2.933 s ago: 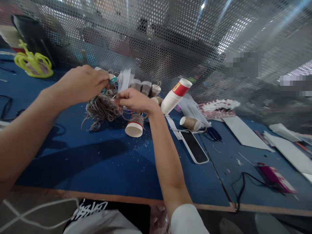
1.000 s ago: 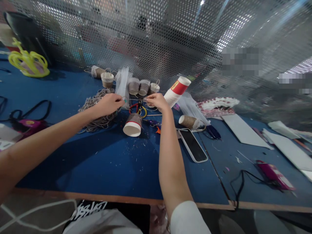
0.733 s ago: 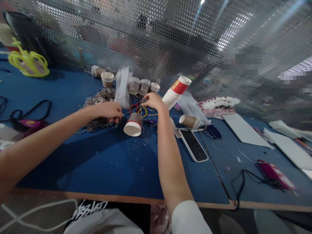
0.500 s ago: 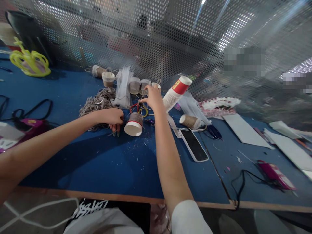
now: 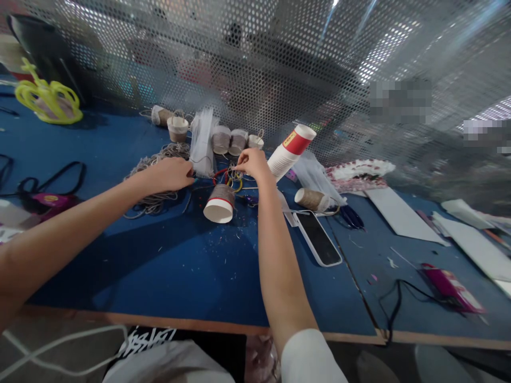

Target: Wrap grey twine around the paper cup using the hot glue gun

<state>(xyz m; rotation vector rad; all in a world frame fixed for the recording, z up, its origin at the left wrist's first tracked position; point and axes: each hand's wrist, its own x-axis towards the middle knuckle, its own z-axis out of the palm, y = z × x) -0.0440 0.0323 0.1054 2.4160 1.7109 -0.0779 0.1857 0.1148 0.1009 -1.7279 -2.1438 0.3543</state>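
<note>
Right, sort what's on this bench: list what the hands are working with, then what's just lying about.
In hand:
left hand on twine pile
right hand at coloured scissors
twine-wrapped cup

Lying about:
phone
stacked cups
yellow crown
pink tool

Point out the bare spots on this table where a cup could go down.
Bare blue mat lies between the near table edge and the tipped cup, left of the phone. Another patch sits between twine pile and black strap. It is crowded around both hands, left hand and right hand.
</note>
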